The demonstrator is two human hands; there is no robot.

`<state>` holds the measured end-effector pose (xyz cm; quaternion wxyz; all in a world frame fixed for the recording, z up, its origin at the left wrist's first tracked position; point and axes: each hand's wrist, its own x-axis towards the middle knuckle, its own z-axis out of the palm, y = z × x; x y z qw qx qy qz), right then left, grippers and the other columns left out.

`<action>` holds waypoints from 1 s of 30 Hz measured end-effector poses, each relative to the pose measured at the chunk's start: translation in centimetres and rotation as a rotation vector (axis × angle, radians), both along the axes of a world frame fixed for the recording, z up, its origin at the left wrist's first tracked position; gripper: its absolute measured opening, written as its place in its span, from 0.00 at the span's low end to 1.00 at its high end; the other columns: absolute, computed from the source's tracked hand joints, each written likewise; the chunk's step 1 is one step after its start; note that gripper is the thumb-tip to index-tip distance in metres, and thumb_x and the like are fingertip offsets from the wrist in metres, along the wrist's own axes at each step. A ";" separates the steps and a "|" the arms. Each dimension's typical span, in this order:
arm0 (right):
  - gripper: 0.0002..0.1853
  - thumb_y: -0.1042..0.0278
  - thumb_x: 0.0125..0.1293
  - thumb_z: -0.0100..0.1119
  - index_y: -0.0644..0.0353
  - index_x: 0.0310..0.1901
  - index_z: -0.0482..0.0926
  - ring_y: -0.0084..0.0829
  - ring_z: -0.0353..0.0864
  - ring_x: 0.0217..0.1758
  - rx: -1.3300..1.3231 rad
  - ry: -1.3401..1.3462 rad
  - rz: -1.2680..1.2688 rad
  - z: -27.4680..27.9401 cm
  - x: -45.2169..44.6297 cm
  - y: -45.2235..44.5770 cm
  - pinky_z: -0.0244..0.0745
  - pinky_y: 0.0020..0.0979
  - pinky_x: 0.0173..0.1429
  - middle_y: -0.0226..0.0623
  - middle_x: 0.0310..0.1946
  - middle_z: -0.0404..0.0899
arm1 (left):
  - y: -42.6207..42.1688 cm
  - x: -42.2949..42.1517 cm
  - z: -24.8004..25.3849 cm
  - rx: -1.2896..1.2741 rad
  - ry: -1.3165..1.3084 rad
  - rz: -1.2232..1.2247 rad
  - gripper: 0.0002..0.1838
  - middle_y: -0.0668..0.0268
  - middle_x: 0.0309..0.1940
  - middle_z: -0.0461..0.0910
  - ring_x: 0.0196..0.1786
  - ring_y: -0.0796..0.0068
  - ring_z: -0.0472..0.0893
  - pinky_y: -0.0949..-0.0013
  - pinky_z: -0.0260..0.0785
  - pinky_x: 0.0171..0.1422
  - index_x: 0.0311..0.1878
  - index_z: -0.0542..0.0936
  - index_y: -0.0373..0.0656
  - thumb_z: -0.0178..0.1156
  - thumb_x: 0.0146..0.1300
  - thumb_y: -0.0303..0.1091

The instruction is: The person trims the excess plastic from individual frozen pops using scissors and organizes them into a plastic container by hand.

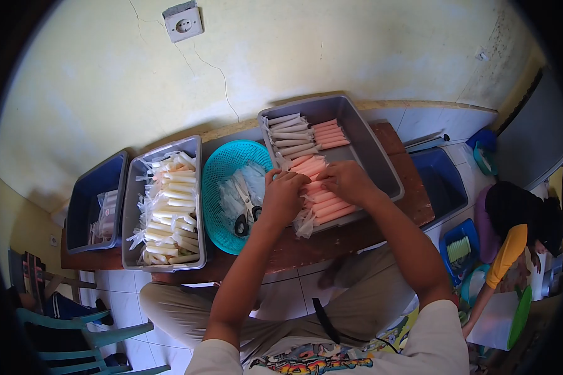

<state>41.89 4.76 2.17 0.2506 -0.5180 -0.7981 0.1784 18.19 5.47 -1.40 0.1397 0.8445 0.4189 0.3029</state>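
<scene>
My left hand (284, 192) and my right hand (351, 180) meet over the front part of a grey plastic tub (376, 167). Rows of pink filled plastic tubes (329, 208) lie there, with loose clear plastic ends towards the left. The fingers of both hands are bent and closed at one pink tube among the others; my hands partly cover it. Farther back in the same tub are white-grey filled tubes (292, 135) and more pink ones. Left of my left hand, a turquoise basket (210, 215) holds clear plastic bags (256, 178) and black-handled scissors (248, 211).
A second grey tub (199, 187) holds pale yellow tubes (180, 200); beside it stands a dark tub (81, 206) with packets. All rest on a brown wooden bench (413, 169) against the wall. At right, a person in a yellow sleeve (507, 253) bends near blue containers (444, 178).
</scene>
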 end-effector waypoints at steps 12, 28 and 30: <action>0.09 0.70 0.68 0.75 0.62 0.47 0.91 0.49 0.91 0.46 0.107 0.055 0.022 2.7 0.2 -0.7 0.86 0.43 0.53 0.45 0.43 0.90 | 0.7 0.3 1.6 0.115 -0.226 -0.026 0.16 0.68 0.49 0.90 0.58 0.67 0.87 0.47 0.54 0.83 0.53 0.89 0.51 0.74 0.62 0.24; 0.17 0.61 0.76 0.68 0.56 0.62 0.86 0.46 0.90 0.42 0.274 0.255 0.190 3.9 -8.2 -0.5 0.83 0.44 0.48 0.46 0.42 0.90 | -0.3 -6.9 8.4 0.306 -0.198 -0.017 0.18 0.67 0.47 0.88 0.56 0.62 0.85 0.45 0.54 0.84 0.57 0.88 0.51 0.68 0.68 0.20; 0.17 0.61 0.77 0.68 0.56 0.61 0.86 0.46 0.91 0.42 0.213 0.302 0.207 3.9 -9.8 -0.9 0.83 0.44 0.48 0.46 0.42 0.90 | -0.5 -8.6 8.4 0.307 -0.181 -0.015 0.17 0.66 0.48 0.90 0.56 0.62 0.87 0.47 0.55 0.85 0.57 0.88 0.50 0.69 0.68 0.21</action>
